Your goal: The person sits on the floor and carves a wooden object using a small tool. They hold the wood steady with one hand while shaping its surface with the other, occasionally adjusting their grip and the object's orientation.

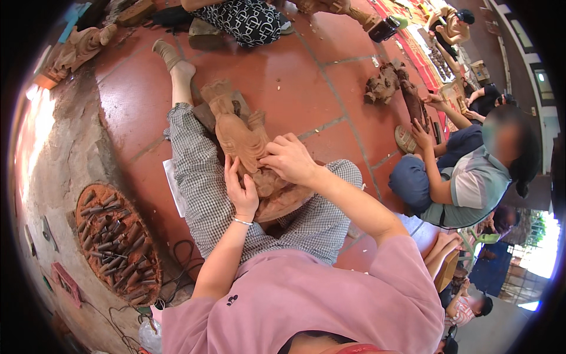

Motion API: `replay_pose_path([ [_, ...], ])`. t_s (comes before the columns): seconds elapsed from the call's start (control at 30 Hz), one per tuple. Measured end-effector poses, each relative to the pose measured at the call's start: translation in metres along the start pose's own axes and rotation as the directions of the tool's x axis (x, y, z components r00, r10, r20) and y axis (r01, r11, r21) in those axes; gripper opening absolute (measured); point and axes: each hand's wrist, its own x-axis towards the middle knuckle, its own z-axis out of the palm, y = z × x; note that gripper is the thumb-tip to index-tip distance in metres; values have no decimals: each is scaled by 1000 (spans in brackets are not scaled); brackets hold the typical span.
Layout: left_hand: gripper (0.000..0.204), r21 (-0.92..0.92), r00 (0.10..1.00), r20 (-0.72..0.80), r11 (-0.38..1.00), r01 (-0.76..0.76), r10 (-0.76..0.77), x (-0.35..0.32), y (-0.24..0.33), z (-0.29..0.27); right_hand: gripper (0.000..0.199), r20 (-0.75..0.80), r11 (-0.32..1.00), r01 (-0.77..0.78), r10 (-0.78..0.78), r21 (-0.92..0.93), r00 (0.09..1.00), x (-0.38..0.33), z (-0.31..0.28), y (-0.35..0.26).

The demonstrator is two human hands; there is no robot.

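Note:
A reddish-brown wooden carved figure [236,133] with draped folds lies tilted across my lap and legs, its far end propped near a dark block. My left hand [242,192] rests against its near left side, fingers stretched out and thumb apart. Across the carving from it, my right hand [289,160] presses its bent fingers together on the folds. Whatever those fingers may hold is hidden. Under my right forearm, a rounded wooden part [286,200] of the carving shows near my knee.
On the concrete ledge [65,153] at left, an oval bed of sawdust [88,203] holds several chisels [115,248]. Black cables [186,253] lie beside it. A co-worker [471,183] sits at right, handling dark carved wood [413,100]. Another carving [79,50] lies far left.

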Motion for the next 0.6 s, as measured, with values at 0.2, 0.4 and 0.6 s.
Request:
replay_pose_path([
  [0.2, 48, 9, 999, -1, 999, -38, 38, 0, -3, 0, 17, -13, 998, 9, -10, -65, 1000, 17, 21, -17],
  [0.4, 47, 32, 999, 12, 999, -38, 37, 0, -2, 0, 16, 54, 996, -50, 54, -68, 997, 2, 2, -14],
  [0.6, 47, -6, 1000, 1, 1000, -15, 15, 0, -1, 0, 8, -12, 990, -16, 14, -138, 1000, 14, 25, -21],
])
